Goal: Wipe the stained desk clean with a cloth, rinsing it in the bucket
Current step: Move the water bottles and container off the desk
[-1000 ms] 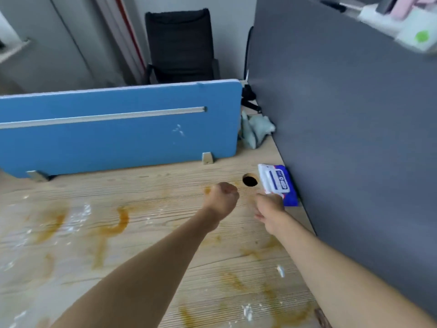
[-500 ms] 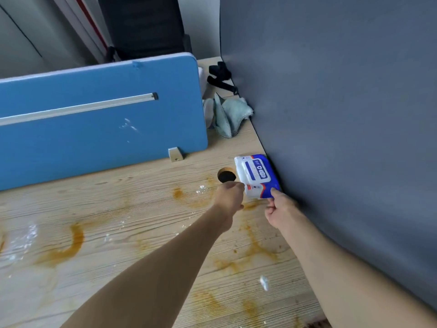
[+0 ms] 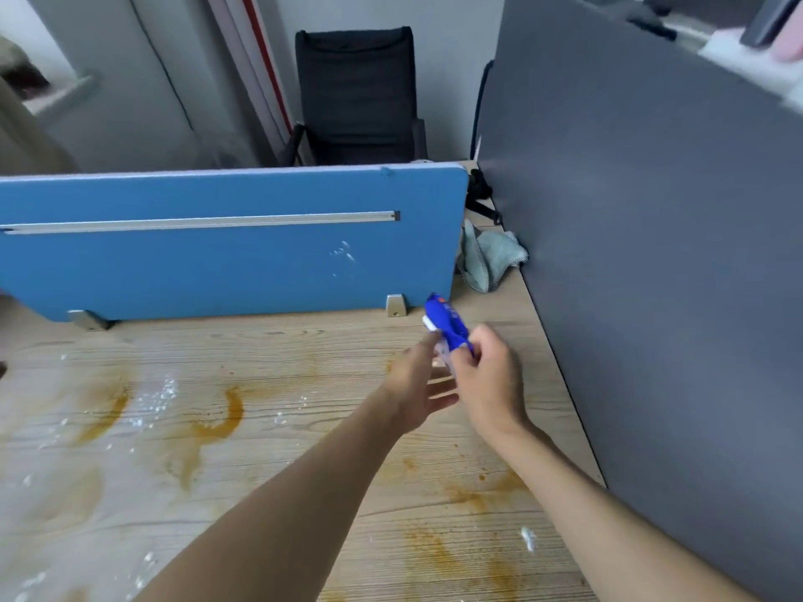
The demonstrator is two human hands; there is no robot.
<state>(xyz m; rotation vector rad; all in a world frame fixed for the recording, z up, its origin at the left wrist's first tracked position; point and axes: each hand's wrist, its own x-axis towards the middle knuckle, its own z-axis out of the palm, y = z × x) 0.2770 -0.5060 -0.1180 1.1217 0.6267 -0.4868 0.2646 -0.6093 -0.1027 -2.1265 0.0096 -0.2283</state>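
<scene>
The right hand (image 3: pixel 489 384) is gripping a blue packet (image 3: pixel 449 325), perhaps wipes, the left hand (image 3: pixel 419 384) hovering open, the cloth (image 3: pixel 491 258) lying beyond them at the bench's (image 3: pixel 330 341) far-right corner.

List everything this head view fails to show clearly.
- Bucket: outside the head view's frame.
- Blue-and-white packet: print unreadable from motion blur; lower end hidden by the right hand gripping it.
- Left hand: blur hides whether its fingertips touch the packet.
- Pale green cloth: left part hidden behind the blue divider.
- Items atop the grey partition: blurred, cut by the top edge.
</scene>
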